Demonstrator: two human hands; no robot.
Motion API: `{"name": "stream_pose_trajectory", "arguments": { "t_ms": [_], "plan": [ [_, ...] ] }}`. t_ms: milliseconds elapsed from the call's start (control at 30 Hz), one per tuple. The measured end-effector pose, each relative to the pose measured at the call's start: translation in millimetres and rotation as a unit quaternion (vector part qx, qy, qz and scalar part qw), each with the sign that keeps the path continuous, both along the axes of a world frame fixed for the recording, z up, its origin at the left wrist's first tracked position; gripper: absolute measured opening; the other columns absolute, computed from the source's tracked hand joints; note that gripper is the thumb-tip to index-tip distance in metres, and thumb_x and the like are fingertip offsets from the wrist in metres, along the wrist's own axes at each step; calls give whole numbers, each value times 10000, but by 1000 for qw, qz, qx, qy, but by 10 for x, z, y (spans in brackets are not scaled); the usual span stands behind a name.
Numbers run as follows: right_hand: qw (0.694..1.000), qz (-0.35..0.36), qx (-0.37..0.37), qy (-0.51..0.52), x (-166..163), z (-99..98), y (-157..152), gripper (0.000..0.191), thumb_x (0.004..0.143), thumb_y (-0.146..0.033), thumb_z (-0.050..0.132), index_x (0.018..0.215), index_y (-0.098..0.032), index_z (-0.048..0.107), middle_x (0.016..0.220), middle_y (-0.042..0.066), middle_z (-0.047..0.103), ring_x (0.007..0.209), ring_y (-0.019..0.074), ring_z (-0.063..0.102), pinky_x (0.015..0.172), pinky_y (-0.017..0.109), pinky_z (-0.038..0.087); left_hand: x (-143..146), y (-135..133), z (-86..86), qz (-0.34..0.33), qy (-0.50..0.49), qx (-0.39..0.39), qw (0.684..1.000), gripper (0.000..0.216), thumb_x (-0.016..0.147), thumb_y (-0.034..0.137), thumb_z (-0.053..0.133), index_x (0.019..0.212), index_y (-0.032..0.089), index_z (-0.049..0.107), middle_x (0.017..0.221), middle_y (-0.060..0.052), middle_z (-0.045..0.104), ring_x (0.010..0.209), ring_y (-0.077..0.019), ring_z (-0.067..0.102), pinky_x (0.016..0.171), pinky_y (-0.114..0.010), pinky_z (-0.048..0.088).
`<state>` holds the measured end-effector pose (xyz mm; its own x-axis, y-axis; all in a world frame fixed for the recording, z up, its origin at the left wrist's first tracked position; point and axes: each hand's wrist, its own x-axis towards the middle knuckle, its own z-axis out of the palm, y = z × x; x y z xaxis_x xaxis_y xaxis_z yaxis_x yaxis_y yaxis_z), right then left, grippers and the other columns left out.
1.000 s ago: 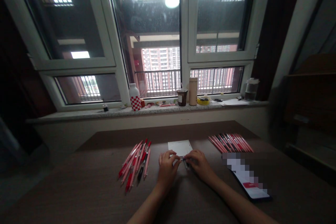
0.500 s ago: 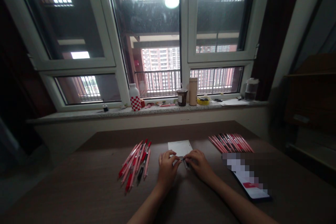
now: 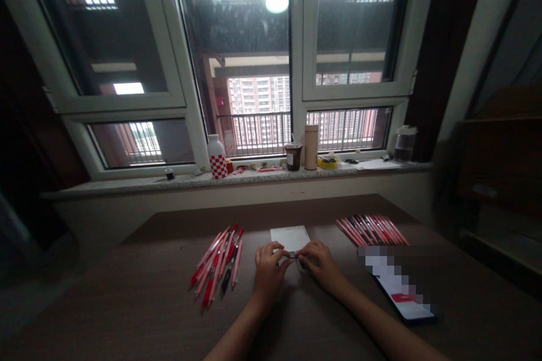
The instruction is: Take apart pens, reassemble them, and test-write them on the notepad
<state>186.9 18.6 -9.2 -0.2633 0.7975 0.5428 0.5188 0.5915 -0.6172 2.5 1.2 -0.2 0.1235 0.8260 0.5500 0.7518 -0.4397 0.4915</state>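
Over the near edge of a white sheet of paper [image 3: 290, 235], my two hands meet fingertip to fingertip. My left hand [image 3: 269, 268] pinches one end of a small pen-like piece [image 3: 293, 256], partly dark and partly clear. At its other end, the thumb and fingers of my right hand [image 3: 322, 264] are closed on it. A thin pale strip [image 3: 301, 265] shows just below the right fingertips; I cannot tell whether it is held or lying there. Fingers hide most of the held piece.
A loose pile of pink, red and black pens [image 3: 220, 265] lies left on the brown table [image 3: 139, 293]. Right, more pens [image 3: 372, 229] form a neat row above a partly blurred flat case [image 3: 406, 293]. Bottles and a cup [image 3: 293, 158] stand on the windowsill.
Almost nothing differs. The left fingers have shifted very slightly, and the small piece stays pinched between both hands.
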Motion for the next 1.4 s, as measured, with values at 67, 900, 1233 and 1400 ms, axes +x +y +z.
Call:
{"name": "stream_pose_trajectory", "arguments": {
  "t_ms": [67,900,1233,1400],
  "plan": [
    [1000,-3,-1,4,1,0,-2,152,862,-300,569,886,-235,703,867,38,682,920,214,553,876,363,366,0,-2,4,0,1,-5,1000,94,783,280,633,861,266,683,1051,-27,626,1071,-226,540,1054,-553,256],
    [999,-14,-24,18,51,38,-3,229,877,-379,528,904,-233,703,873,48,674,917,226,557,883,374,375,-319,76,143,-32,70,-143,987,213,748,178,539,801,289,714,1072,-24,686,1207,-292,446,1048,-638,126],
    [1000,-17,-20,15,47,21,7,233,881,-381,525,904,-234,703,865,41,677,920,223,553,883,373,363,-315,53,151,-50,121,-156,979,207,786,193,532,850,314,687,1212,-9,614,1286,-292,364,1031,-696,76],
    [1000,-18,-19,12,51,29,5,234,880,-380,522,904,-233,702,867,46,679,917,226,554,877,374,374,-300,46,135,-56,123,-155,979,156,807,220,531,858,288,661,1261,-15,583,1301,-288,336,1037,-697,64]
  ]
}}
